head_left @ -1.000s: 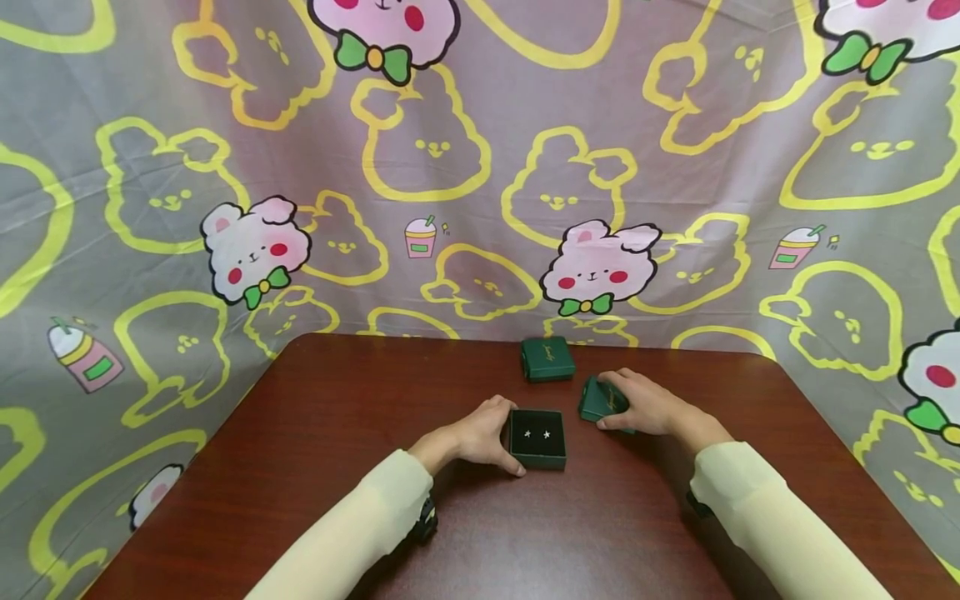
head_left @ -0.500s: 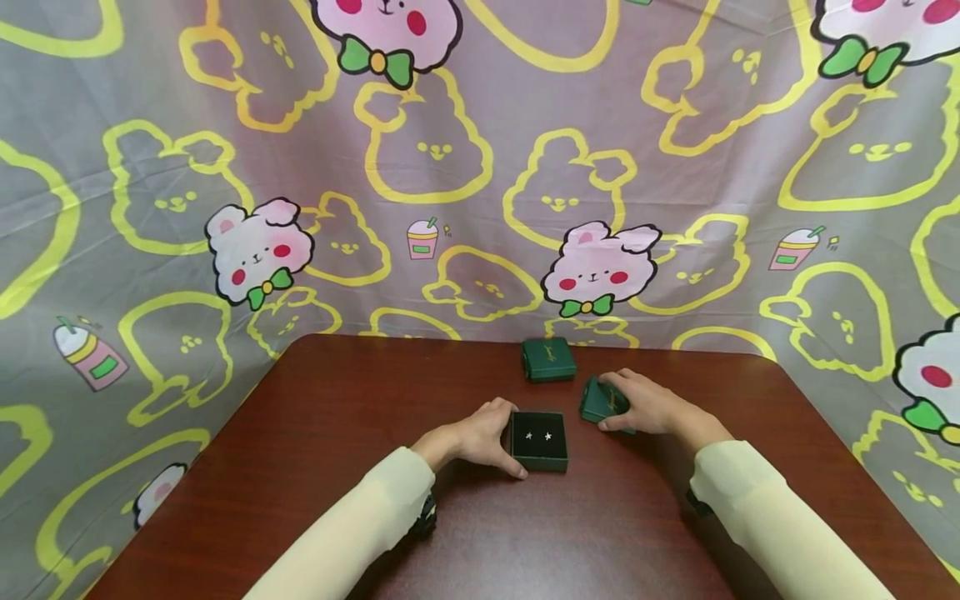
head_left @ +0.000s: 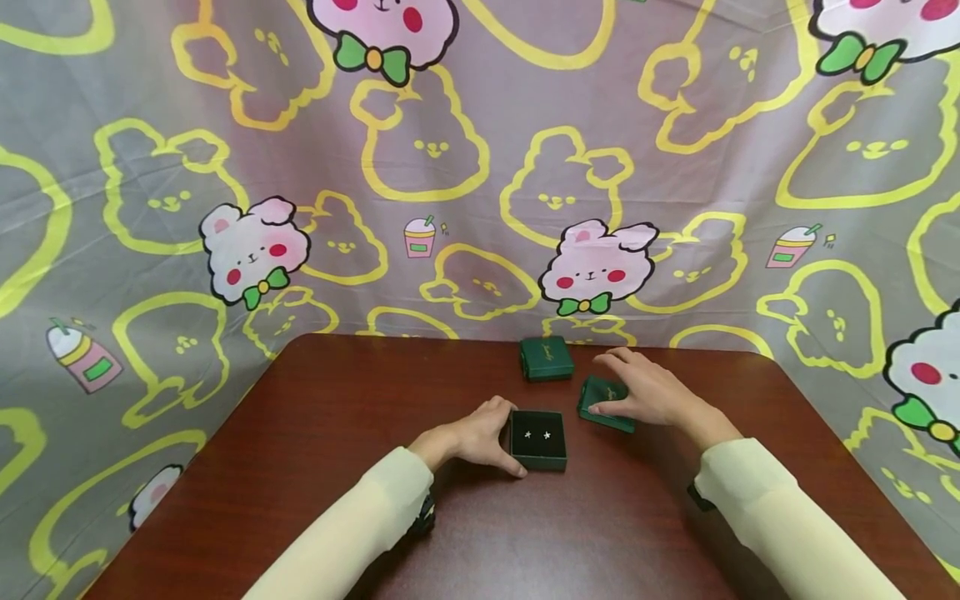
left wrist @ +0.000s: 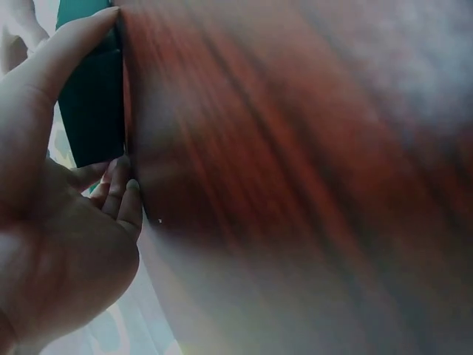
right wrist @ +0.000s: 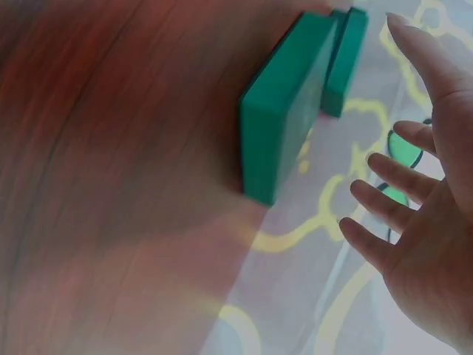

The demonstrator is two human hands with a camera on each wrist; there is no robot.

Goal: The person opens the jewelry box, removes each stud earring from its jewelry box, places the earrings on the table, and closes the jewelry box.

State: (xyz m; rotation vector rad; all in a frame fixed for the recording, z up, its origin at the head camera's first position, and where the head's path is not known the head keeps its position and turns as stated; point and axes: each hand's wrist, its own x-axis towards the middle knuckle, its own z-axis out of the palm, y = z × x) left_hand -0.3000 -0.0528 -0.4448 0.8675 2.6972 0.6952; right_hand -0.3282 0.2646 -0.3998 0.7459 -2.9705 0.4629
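An open jewellery box (head_left: 538, 461), dark green with a black pad, stands on the table with two small star-shaped earrings (head_left: 547, 435) on the pad. My left hand (head_left: 474, 434) grips it from the left, thumb at the near corner and fingers at the far one. In the left wrist view the thumb and fingertips sit at opposite ends of the box wall (left wrist: 94, 107). A green lid (head_left: 600, 390) with gold lettering lies to the right of the box. Just over it hovers my right hand (head_left: 654, 393), holding nothing, its fingers spread apart in the right wrist view.
A second green box (head_left: 547, 358) with gold lettering sits near the table's back edge, behind the open one. The reddish-brown table (head_left: 352, 400) ends at a grey curtain (head_left: 480, 225) printed with cartoon bears.
My right hand has let go of the lid and risen a little off it, the fingers opening out. The lid stays where it was; the left hand still holds the box.
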